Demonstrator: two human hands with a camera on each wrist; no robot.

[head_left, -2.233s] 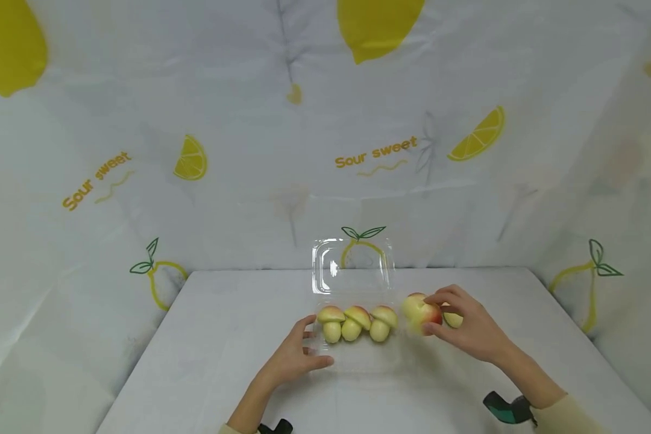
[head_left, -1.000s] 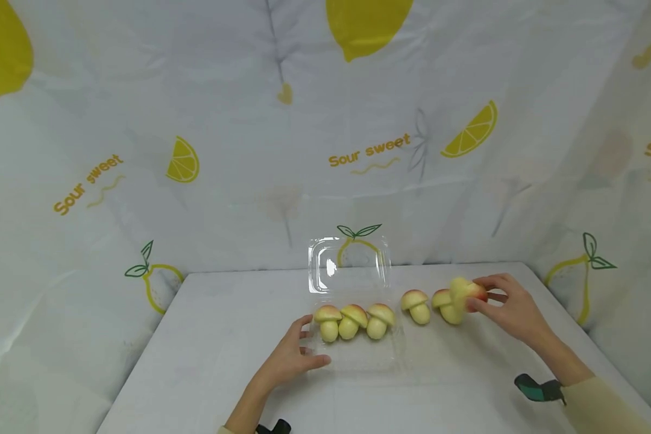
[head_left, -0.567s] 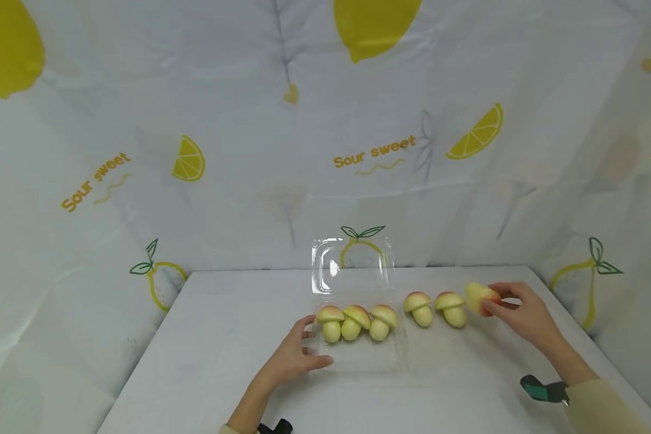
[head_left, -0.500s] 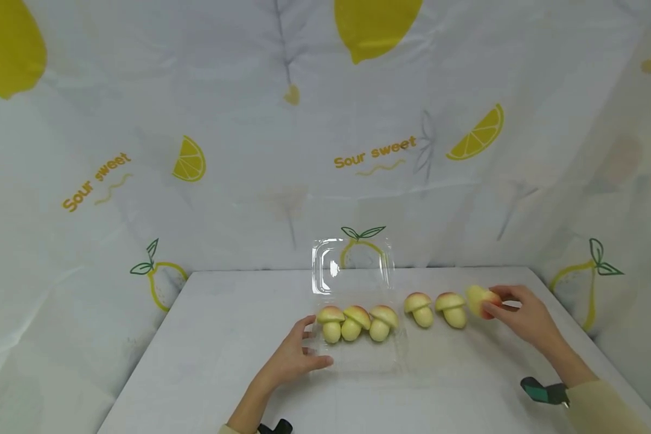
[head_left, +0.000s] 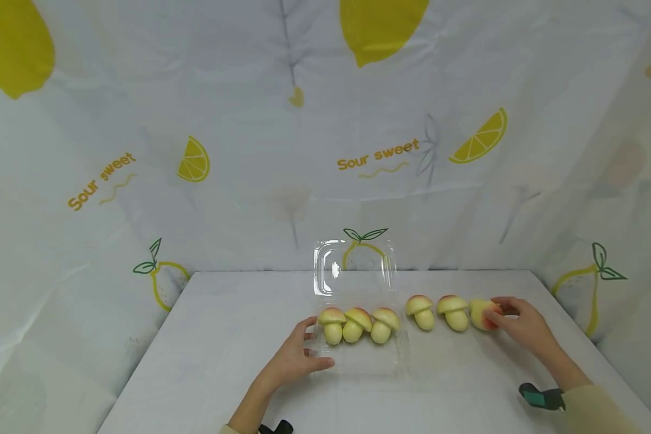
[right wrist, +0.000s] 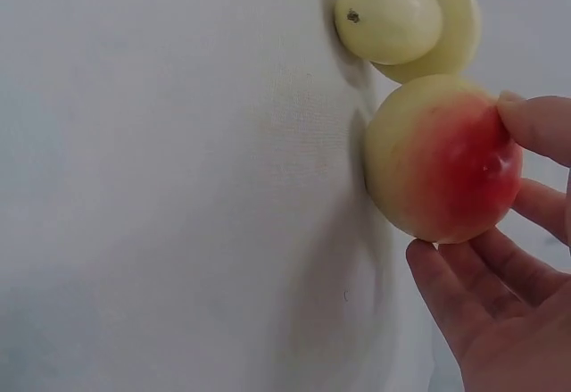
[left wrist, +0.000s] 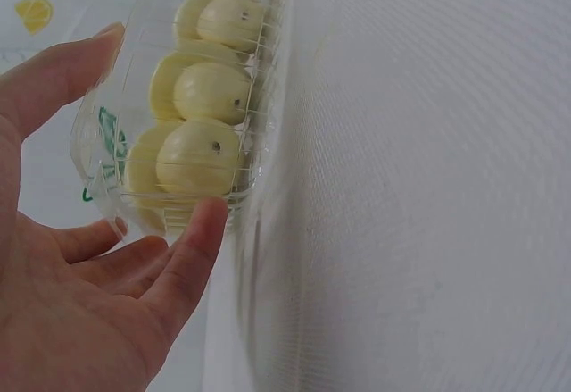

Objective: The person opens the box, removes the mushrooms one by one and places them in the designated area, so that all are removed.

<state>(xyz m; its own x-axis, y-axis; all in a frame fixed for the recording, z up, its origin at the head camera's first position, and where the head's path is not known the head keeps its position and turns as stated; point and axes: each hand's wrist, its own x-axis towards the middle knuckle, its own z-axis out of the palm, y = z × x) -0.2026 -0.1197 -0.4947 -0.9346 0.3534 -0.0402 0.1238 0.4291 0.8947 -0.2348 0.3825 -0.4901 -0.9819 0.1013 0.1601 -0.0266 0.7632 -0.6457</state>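
A clear plastic clamshell box [head_left: 366, 360] stands mid-table with its lid raised at the back. Inside, three toy mushrooms [head_left: 352, 325] with pale stems and red-tinged caps lie in a row. My left hand [head_left: 292, 360] holds the box's left end, thumb at the front and fingertips along the side wall [left wrist: 114, 162]. On the right, my right hand [head_left: 523, 325] grips another mushroom [right wrist: 442, 160] by its cap, low over the tabletop, its red cap top towards my palm. Just left of it, two mushrooms lie side by side, the nearer one [head_left: 453, 312] close to the held one.
A white cloth covers the table [head_left: 211, 337]. Behind it hangs a white sheet [head_left: 249, 120] with lemon prints, which also closes in both sides. Black-and-green wrist gear [head_left: 541, 398] sits by the right sleeve.
My right hand has carried the mushroom rightwards from beside the box, past the two mushrooms on the table, then lowered it to the tabletop. The left hand stays at the box.
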